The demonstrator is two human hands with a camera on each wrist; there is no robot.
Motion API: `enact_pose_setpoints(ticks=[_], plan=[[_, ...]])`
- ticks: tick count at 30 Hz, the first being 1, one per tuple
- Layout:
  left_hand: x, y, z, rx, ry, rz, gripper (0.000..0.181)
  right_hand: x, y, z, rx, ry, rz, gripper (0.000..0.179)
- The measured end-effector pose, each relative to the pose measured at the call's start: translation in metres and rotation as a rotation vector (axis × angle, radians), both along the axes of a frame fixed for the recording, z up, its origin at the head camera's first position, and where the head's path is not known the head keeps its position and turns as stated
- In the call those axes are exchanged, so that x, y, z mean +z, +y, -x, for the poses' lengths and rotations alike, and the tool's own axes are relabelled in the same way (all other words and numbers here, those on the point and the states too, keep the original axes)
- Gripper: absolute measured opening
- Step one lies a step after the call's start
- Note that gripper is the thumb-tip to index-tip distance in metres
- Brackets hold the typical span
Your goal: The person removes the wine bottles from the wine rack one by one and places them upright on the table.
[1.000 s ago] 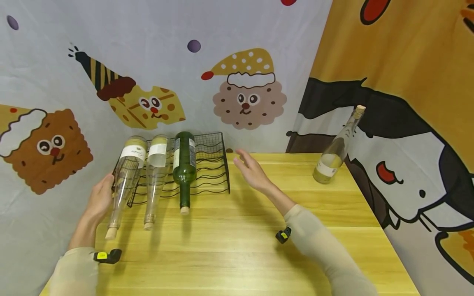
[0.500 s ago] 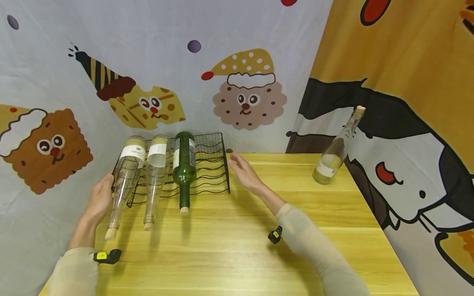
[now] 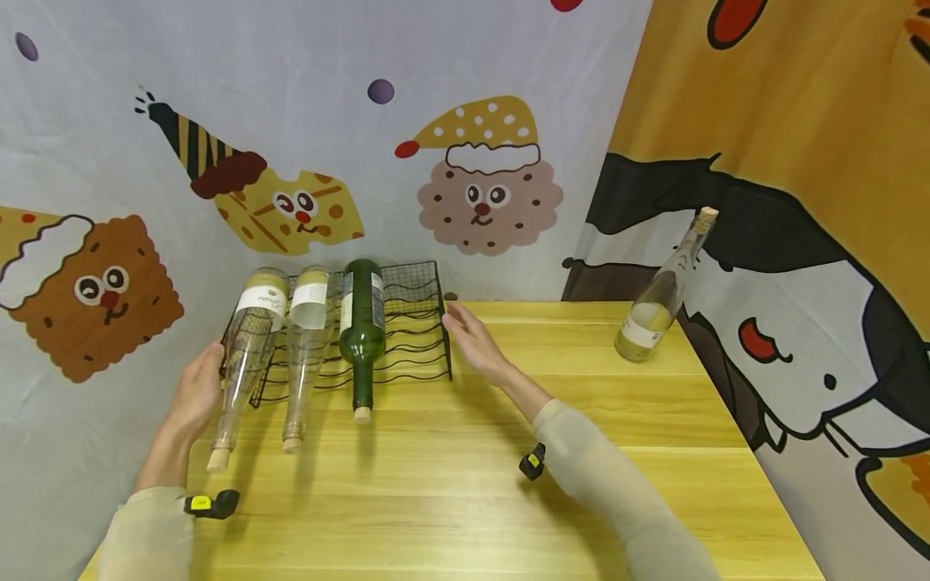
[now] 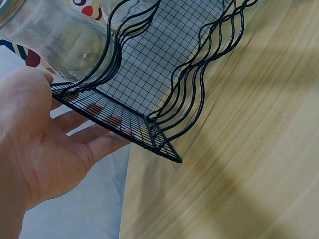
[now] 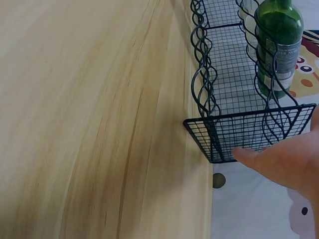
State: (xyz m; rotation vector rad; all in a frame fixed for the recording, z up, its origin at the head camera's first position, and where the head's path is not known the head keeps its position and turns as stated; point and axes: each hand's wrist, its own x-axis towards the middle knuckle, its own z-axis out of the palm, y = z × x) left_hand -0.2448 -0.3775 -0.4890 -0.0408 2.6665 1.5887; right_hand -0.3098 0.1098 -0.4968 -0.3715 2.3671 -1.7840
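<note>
Left of the frame, the left hand (image 3: 194,391) touches the rack (image 3: 411,284), fingers fairly straight along its mesh end. Right hand (image 3: 478,345), mid-frame at the other end, fingers extended — contact unclear. Rack, left of centre, bears two clear bottles (image 3: 308,305) and a green bottle (image 3: 362,323) — best pressed evenly, kept level, necks untouched. Fourth bottle (image 3: 641,329) stands right on the table (image 3: 450,508).

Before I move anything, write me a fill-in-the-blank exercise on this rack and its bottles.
The wire wine rack bears ____ corked bottles.
The left hand grips the rack's mesh end; the racked bottle farthest from it is ____ glass.
In the head view, a clear glass bottle stands on the table to the rack's ____.

Missing words: three; green; right.
</note>
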Motion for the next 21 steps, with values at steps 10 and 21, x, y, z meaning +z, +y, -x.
enact_pose_setpoints(ticks=[10,21], plan=[[0.0006,0.0004,0.0002,0.004,0.000,0.001,0.078,-0.0026,-0.0042,0.0002,0.019,-0.059,0.116,0.067],[0.0011,0.0017,0.0009,0.004,0.002,0.012,0.076,-0.0010,-0.0035,-0.0010,0.041,-0.076,0.140,0.068]])
